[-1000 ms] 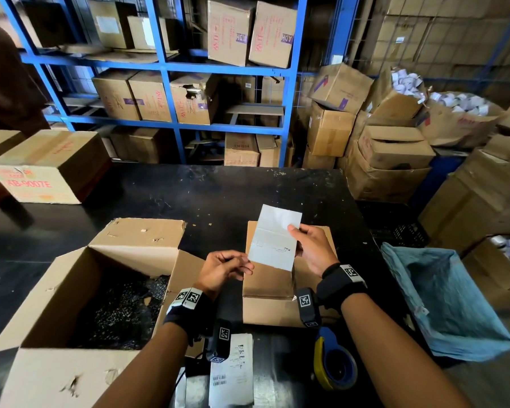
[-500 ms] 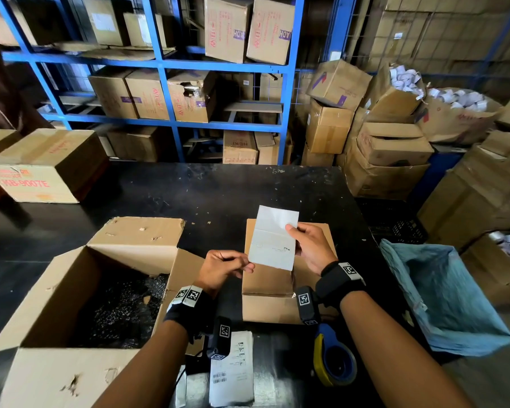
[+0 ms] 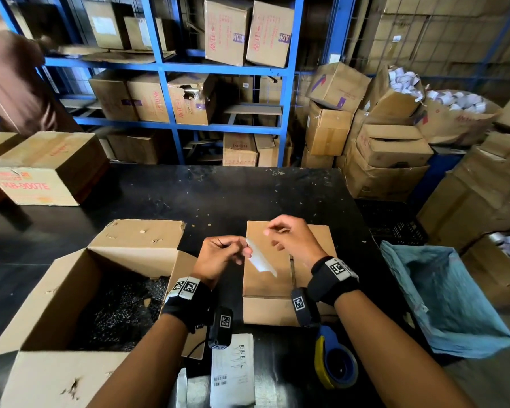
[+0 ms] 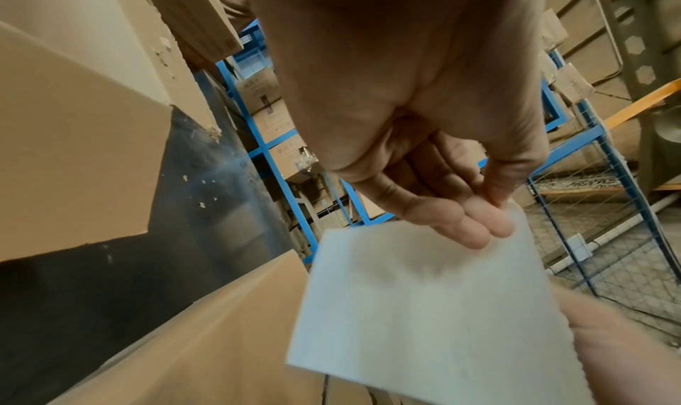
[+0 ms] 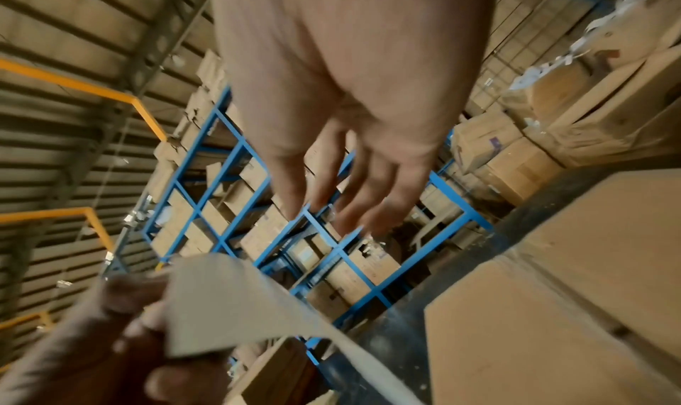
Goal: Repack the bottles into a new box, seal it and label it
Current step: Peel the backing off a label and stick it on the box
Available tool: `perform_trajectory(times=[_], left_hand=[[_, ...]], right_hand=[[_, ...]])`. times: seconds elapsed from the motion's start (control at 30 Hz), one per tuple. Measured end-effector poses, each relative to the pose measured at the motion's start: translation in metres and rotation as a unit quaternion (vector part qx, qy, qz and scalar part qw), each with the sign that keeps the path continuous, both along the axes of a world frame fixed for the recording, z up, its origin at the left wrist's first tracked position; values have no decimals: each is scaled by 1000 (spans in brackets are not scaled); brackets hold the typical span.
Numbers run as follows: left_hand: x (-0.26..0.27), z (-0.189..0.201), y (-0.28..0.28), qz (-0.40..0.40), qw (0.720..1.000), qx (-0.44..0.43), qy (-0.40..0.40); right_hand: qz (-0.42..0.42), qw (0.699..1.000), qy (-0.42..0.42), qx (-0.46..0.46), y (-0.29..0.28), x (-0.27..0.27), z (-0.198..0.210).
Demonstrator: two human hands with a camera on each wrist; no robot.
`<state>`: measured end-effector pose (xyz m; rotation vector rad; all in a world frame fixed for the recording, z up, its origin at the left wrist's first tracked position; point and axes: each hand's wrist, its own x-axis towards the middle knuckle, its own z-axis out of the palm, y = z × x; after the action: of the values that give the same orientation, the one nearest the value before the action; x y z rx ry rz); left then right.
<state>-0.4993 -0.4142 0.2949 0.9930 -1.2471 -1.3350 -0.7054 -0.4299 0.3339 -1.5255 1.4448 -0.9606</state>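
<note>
Hanging edge-on above the closed box [image 3: 286,260], the white label [image 3: 261,257] slants down toward the right hand [image 3: 292,240], which hovers just beside it, fingers loose and empty; the left hand [image 3: 221,256] pinches its upper corner

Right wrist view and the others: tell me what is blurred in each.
Right wrist view: the right hand smears at its fingertips, and the white label is soft. Left wrist view: the label's lower part blurs, while the left hand stays fairly crisp. Head view: hands are sharp; the person's sleeve at far left is smeared.
</note>
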Motion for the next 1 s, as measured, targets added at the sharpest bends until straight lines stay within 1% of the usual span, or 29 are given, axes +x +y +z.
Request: perform_trajectory(times=[0.07, 0.13, 0.23, 0.33, 0.43, 0.6, 0.77, 0.87, 0.93, 1.0], left_hand=[[0, 4, -1, 2, 1000, -2, -2], [1, 6, -1, 3, 1000, -2, -7], [4, 6, -2, 9, 1000, -2, -21], [6, 5, -1, 1, 998, -19, -54], [8, 5, -1, -3, 997, -27, -71], [10, 3, -2, -11, 996, -34, -81], [11, -2, -6, -11, 996, -24, -90], [10, -5, -7, -8, 998, 0, -69], [11, -9, -8, 9, 999, 29, -32], [16, -13, -10, 26, 998, 57, 25]], right_hand=[[79, 996, -39, 31, 10, 10, 15], [110, 992, -47, 43, 16, 18, 21], [106, 993, -42, 43, 15, 23, 20], [104, 992, -44, 51, 13, 24, 16], [98, 993, -40, 57, 13, 27, 15], [93, 991, -52, 77, 10, 29, 12], [82, 992, -29, 86, 6, 31, 8], [80, 990, -49, 103, 3, 32, 5], [57, 988, -84, 120, 1, 29, 3], [21, 983, -122, 134, -1, 23, 0]])
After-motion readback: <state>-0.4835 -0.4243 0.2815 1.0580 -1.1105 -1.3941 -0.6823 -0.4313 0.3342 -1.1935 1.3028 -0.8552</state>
